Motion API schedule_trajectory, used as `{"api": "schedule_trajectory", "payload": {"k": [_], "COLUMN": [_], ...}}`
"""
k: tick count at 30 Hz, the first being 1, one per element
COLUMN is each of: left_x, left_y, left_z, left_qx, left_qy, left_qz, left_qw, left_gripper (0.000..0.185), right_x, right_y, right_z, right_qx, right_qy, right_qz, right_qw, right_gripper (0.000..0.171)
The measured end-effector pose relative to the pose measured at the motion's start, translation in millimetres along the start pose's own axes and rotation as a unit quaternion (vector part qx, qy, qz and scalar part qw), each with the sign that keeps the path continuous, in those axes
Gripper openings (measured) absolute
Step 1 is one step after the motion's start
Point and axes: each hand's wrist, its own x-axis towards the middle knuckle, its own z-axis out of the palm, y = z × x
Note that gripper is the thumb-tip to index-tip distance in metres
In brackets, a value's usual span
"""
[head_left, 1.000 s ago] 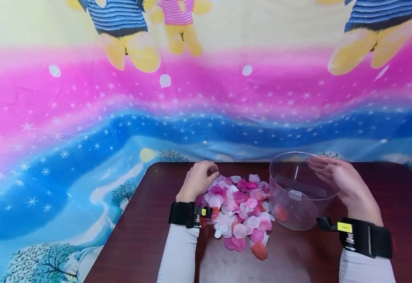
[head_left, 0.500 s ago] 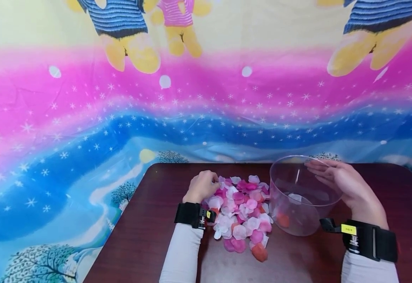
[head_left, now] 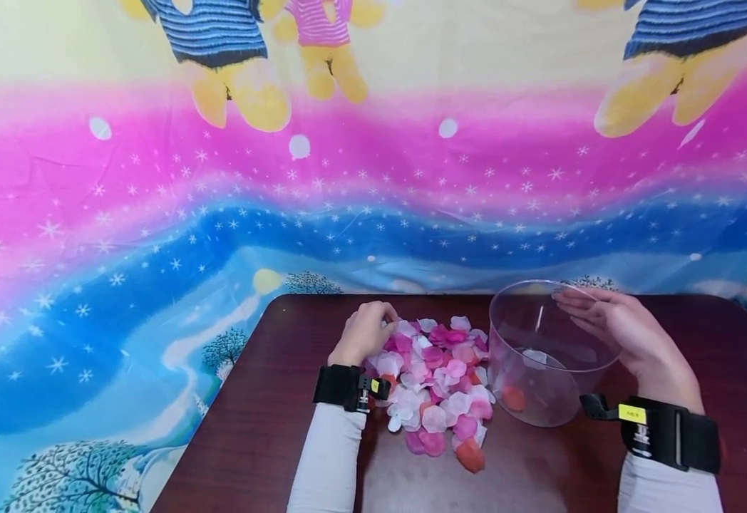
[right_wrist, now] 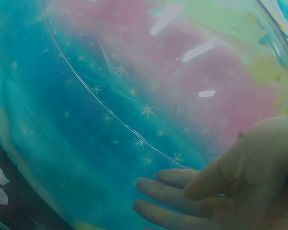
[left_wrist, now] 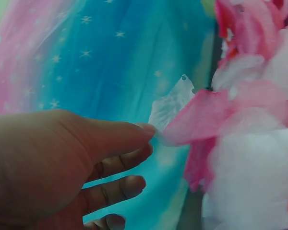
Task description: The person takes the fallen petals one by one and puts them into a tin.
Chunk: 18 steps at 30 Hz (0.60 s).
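A heap of pink, white and orange fabric petals (head_left: 438, 377) lies on the dark brown table (head_left: 264, 434). My left hand (head_left: 376, 324) sits curled at the heap's far left edge. In the left wrist view the left hand (left_wrist: 146, 139) pinches a white petal (left_wrist: 172, 101) at the thumb tip, beside a pink one (left_wrist: 201, 115). My right hand (head_left: 594, 310) holds the right side of a clear round container (head_left: 540, 388), which tilts toward the heap. An orange petal (head_left: 511, 397) and a white one (head_left: 534, 354) lie inside. Through the container wall (right_wrist: 110, 72) the right hand (right_wrist: 182, 191) shows thumb and fingers on either side of the rim.
A bright cartoon cloth (head_left: 155, 214) hangs behind the table and drapes down its left side. Bare tabletop lies to the left of the heap, in front of it and at the far right (head_left: 745, 370). Black camera bands sit on both wrists.
Almost nothing has changed. The left hand stays at the heap's far edge with small finger movements, and the right hand keeps the container in place.
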Motion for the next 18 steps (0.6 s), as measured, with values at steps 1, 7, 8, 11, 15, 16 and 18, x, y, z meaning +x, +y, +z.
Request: {"api": "schedule_trajectory", "payload": {"k": [1,7,8,11,15,16,18], "left_x": [0.5,0.4,0.2,-1.0,-4.9,-6.0,-7.9], "left_y": [-0.1,0.4,0.9,3.3,10.6,13.0,17.6], "left_z": [-2.4,-18.8,-21.6,-29.2,-39.6,-42.3,-46.4], "left_qx": [-0.007,-0.066,-0.077,-0.099,-0.116,-0.12,-0.13], "left_qy": [0.0,0.013,0.017,0.027,0.04,0.045,0.059], "left_qz": [-0.003,0.009,0.015,0.029,0.032,0.035,0.049], "left_qw": [1.0,0.9977,0.9968,0.9943,0.9919,0.9911,0.9885], "left_gripper": [0.006,0.009,0.01,0.011,0.012,0.012,0.012], "right_x": [0,1,1,1,1,1,1], "right_y": [0,-4,-4,-3,-3,-3,-3], "right_z": [0,0,0,0,0,0,0], "right_qx": [-0.004,-0.008,-0.004,0.008,0.006,0.005,0.005], "right_qy": [0.0,0.0,0.001,0.003,0.001,0.001,0.0], "right_qz": [0.003,0.005,0.003,0.0,0.001,0.001,0.001], "right_qw": [1.0,1.0,1.0,1.0,1.0,1.0,1.0], "right_gripper": [0.052,0.052,0.052,0.053,0.054,0.054,0.054]}}
